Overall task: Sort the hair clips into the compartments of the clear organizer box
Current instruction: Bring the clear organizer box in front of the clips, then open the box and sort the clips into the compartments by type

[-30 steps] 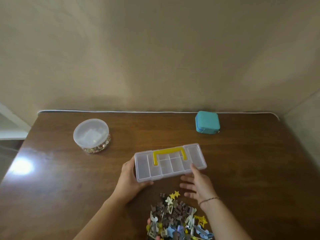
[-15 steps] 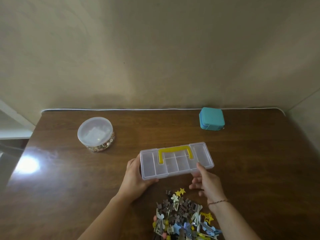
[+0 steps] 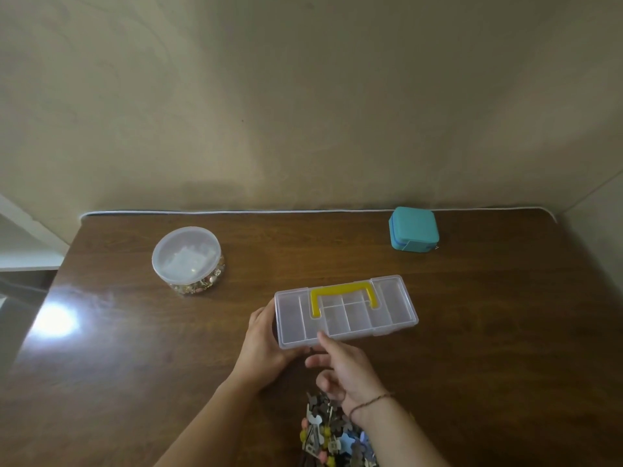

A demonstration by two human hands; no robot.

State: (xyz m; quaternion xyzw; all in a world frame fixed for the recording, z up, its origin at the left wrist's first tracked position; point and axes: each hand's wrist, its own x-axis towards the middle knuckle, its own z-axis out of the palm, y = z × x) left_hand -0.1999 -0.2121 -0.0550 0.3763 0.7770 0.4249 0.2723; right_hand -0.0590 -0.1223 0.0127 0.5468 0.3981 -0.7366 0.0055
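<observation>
You are looking down at a dark brown wooden table (image 3: 472, 332) set against a plain beige wall. At the centre of the view lies the clear organizer box (image 3: 346, 311), lid closed, with a yellow handle (image 3: 342, 294) on top and empty compartments showing through the plastic. Your left hand (image 3: 264, 342) grips the box's left end, at its 9 o'clock side, thumb curled under the near corner and fingers behind the short edge. Your right hand (image 3: 347, 369) sits at the box's 6 o'clock; its index finger reaches up and touches the near long edge, while the other fingers curl loosely and hold nothing. The hair clips (image 3: 332, 433) lie in a mixed heap of brown, yellow, blue and white at 6 o'clock, at the bottom edge of the view, partly under your right wrist. At 10 o'clock from the box stands a round lidded tub (image 3: 187, 259) of small shiny pieces. At 1 o'clock, near the wall, sits a teal square case (image 3: 413, 229).
</observation>
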